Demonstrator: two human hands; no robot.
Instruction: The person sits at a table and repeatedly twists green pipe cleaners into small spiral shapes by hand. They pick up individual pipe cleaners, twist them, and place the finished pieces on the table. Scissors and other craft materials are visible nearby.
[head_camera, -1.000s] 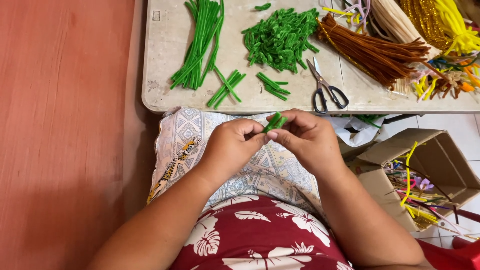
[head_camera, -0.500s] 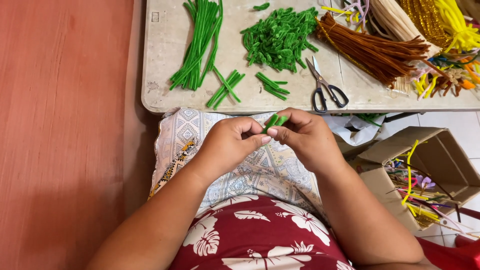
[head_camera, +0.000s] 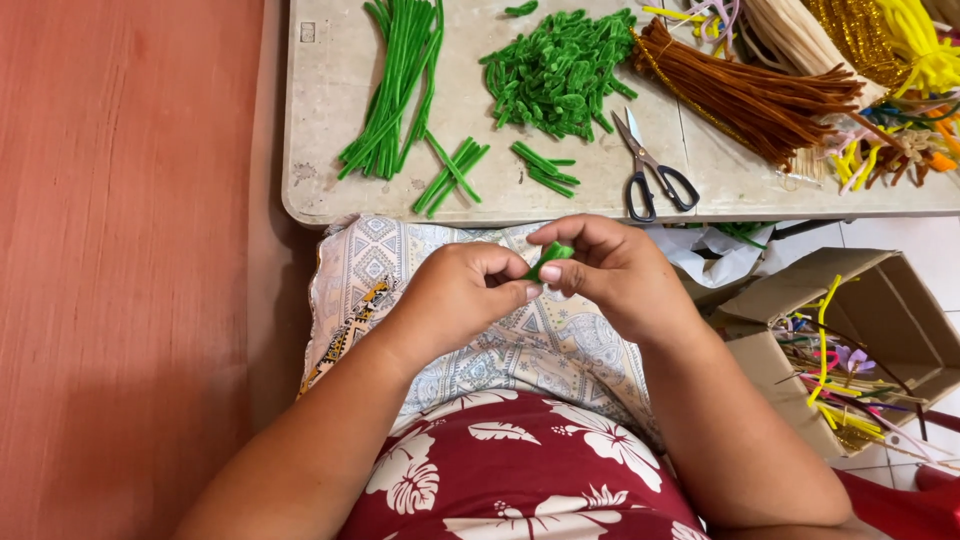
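**Short green pipe cleaner piece pinched between both hands, over the lap**

Left hand (head_camera: 462, 295) and right hand (head_camera: 608, 272) meet above a patterned cushion (head_camera: 560, 345), fingertips closed together on one short green pipe cleaner piece (head_camera: 549, 259). The piece looks bent or folded; the exact shape is hidden by the fingers.

Handling, judged: very light, fuzzy surface so unlikely to slip, thin wire core that bends easily and keeps the bend. Best gripped near its two ends with fingertip pinches, as here.

On the desk (head_camera: 320, 120): long green stems (head_camera: 395, 85), cut green lengths (head_camera: 452, 172), a pile of folded green pieces (head_camera: 558, 72), scissors (head_camera: 650, 170), a brown bundle (head_camera: 750, 95). A cardboard box (head_camera: 850, 340) sits on the floor to the right.
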